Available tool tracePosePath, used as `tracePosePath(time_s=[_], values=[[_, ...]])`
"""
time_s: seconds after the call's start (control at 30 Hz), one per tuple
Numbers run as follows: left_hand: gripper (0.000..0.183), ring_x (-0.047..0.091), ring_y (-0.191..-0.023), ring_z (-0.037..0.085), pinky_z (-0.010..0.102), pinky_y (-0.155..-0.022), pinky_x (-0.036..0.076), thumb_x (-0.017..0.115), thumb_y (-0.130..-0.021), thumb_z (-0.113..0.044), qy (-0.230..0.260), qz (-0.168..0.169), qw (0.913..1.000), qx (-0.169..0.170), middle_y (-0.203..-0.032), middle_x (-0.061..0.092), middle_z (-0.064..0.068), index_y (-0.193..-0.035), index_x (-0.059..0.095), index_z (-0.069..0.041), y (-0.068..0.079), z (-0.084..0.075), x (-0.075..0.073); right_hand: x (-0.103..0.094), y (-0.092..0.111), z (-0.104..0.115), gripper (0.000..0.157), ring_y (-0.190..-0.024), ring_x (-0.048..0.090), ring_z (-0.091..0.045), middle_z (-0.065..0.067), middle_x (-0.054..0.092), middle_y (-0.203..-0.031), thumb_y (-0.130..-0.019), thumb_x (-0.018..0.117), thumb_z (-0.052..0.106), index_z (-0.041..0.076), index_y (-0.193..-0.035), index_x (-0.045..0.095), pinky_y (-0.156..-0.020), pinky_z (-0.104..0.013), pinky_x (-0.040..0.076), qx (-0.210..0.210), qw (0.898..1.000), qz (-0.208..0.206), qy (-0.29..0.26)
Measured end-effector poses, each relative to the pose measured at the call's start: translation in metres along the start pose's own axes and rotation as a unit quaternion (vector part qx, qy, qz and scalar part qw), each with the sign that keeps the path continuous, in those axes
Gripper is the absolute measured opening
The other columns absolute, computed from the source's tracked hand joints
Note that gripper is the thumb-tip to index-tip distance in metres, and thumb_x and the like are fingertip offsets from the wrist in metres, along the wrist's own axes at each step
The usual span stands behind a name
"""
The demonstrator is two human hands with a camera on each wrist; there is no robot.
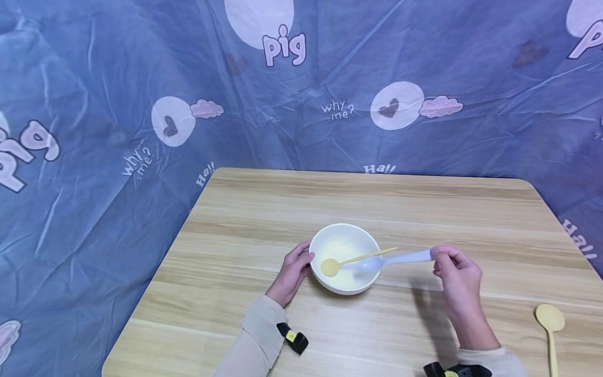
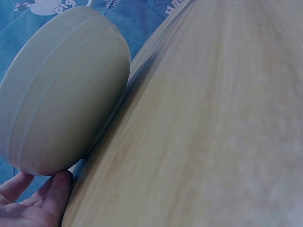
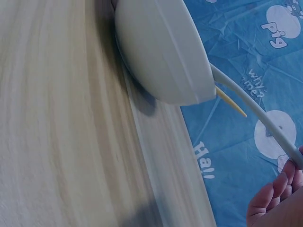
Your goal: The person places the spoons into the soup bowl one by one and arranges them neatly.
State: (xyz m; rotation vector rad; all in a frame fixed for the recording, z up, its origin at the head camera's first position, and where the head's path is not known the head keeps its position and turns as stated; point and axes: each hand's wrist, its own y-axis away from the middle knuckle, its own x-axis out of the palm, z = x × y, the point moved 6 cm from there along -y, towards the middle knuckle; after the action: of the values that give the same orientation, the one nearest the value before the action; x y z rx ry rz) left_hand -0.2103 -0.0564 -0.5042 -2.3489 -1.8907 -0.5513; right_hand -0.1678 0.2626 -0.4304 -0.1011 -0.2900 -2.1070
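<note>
A white bowl [image 1: 345,285] stands on the wooden table. My left hand [image 1: 293,272] holds it by its left side, digits against the outer wall and up at the rim; the left wrist view shows fingertips [image 2: 59,191] touching the bowl's wall [image 2: 75,94]. In my right hand [image 1: 458,280], the thumb and fingers pinch the handle end of a pale bluish-white spoon [image 1: 407,257]. That spoon's head reaches over the right rim into the bowl. A small yellow spoon [image 1: 331,267] lies inside, its handle leaning out over the right rim.
Another yellow spoon [image 1: 550,317] lies on the table [image 1: 377,204] at the right, near my right forearm. Behind the table hangs a blue printed cloth [image 1: 292,136]. Black straps [image 1: 294,337] are worn at both wrists.
</note>
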Motion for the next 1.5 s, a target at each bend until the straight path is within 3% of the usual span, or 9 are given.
tracePosePath(time_s=[0.73,1.5], values=[[0.051,0.056,-0.098,0.016,0.024,-0.080,0.048,0.052,-0.091,-0.014,0.004,-0.004,1.0000,0.004,-0.122,0.052,0.027,-0.137,0.040,0.005,-0.001,-0.001,0.000,0.010,0.008,-0.030,0.014,-0.059,0.049,-0.005,0.005,0.052,-0.061,-0.089,0.062,0.008,0.014,-0.076,0.065,-0.057,-0.016,0.045,0.048,0.998,0.030,0.038],[0.051,0.056,-0.099,0.016,0.025,-0.082,0.048,0.052,-0.091,-0.014,0.009,-0.003,1.0000,0.001,-0.122,0.053,0.026,-0.137,0.040,0.005,-0.001,-0.001,-0.001,0.032,0.014,-0.036,0.013,-0.058,0.049,-0.005,0.004,0.052,-0.063,-0.087,0.062,0.006,0.013,-0.077,0.064,-0.055,-0.015,0.045,0.039,0.998,0.033,0.041]])
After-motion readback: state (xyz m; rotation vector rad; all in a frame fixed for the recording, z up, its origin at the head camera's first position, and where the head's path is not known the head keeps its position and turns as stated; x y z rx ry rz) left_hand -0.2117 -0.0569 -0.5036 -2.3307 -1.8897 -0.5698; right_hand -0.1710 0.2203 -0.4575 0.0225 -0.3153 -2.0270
